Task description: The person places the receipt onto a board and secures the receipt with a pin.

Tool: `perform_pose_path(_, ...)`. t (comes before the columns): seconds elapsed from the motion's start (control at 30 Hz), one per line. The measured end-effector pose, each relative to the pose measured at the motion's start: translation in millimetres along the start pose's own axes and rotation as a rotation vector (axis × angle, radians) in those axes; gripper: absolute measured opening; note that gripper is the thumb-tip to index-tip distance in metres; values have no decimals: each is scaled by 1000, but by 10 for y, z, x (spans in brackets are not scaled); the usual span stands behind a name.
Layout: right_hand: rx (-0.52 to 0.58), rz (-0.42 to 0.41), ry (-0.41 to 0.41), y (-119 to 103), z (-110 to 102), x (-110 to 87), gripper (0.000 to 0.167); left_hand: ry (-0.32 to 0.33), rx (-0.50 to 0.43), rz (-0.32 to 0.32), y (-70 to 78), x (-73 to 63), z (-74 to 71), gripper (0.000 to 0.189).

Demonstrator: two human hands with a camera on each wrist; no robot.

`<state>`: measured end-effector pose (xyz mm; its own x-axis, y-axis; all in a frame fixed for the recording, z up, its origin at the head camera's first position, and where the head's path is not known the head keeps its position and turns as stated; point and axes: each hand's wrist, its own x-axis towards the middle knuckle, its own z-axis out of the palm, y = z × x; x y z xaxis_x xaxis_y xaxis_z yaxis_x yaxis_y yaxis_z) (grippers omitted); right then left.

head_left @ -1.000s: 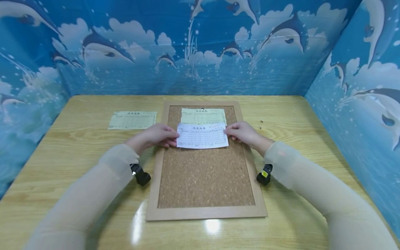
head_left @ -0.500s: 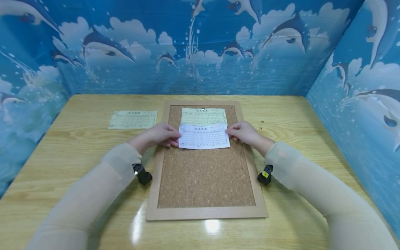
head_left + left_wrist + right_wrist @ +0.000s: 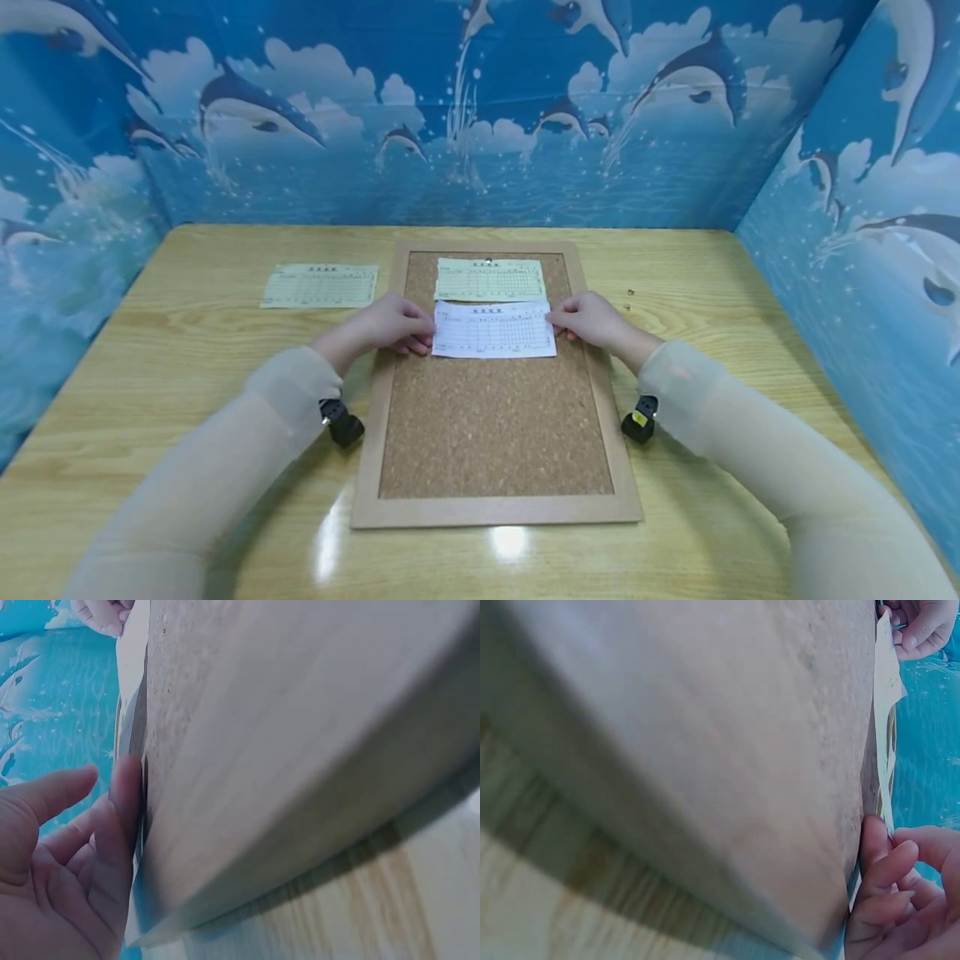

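A white printed form (image 3: 493, 331) lies low over the cork board (image 3: 495, 433), just below a pale green printed form (image 3: 490, 282). My right hand (image 3: 590, 319) pinches the white form's right edge; in the right wrist view its thumb (image 3: 922, 838) meets a finger at the paper. At the left edge is my left hand (image 3: 390, 323). In the left wrist view, its thumb (image 3: 64, 790) stands apart from the bent fingers (image 3: 126, 787), one fingertip right at the paper. A small metal pushpin (image 3: 488, 261) sits at the top of the green form.
Another pale green form (image 3: 320, 286) lies on the wooden table (image 3: 187, 350), left of the board. Two tiny metal pieces (image 3: 629, 292) lie on the table right of the board. A blue dolphin-print curtain (image 3: 330, 183) stands behind and at both sides.
Both hands have shifted slightly right with the white form. Its top edge has come down off the green form's lower part, and the paper looks flatter.
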<state>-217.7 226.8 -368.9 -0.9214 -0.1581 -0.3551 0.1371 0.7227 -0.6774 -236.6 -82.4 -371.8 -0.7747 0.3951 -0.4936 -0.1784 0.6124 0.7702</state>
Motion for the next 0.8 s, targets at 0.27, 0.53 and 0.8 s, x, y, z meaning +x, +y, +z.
perform_pose_path(0.27,-42,-5,5,25,-14,7,28,87,189,54,46,-67,40,21)
perform_pose_path(0.53,-115,-58,72,28,-31,-45,25,256,744,291,170,-236,208,33)
perform_pose_path(0.8,-439,-374,90,-65,107,-220,34,203,1029,433,126,-286,295,66)
